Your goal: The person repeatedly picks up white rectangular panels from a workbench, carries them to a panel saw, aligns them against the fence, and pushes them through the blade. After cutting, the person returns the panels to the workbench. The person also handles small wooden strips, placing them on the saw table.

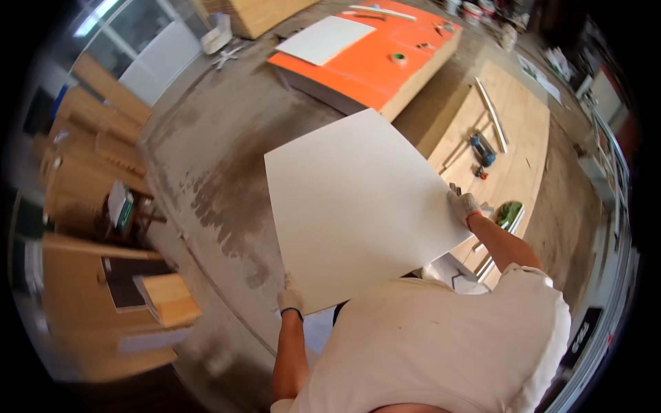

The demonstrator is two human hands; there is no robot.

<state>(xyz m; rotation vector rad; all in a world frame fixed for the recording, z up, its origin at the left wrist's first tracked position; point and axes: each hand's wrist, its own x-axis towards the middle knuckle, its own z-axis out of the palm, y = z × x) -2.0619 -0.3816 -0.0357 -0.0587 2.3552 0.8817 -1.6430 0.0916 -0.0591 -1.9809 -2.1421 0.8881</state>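
The white panel (365, 213) hides part of the wooden worktop (527, 124).

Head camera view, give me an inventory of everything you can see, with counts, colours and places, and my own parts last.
Large board: 1, white, in front of the body, between the hands
Table: 1, orange top, beyond the board
Flat sheet: 1, white, on the table
Small round item: 1, green, on the table
Bench: 1, pale wood, at right
Power tool: 1, blue and dark, on the bench
Chair: 1, white, upper left
Wooden boards: several, brown, left side
Floor: 1, grey, between
Distant clutter: uncounted, mixed, upper right, too small to tell
Left hand: 1, pale glove, at the large board's near-left corner
Right hand: 1, pale glove, at its right edge
Shirt: 1, pale, bottom
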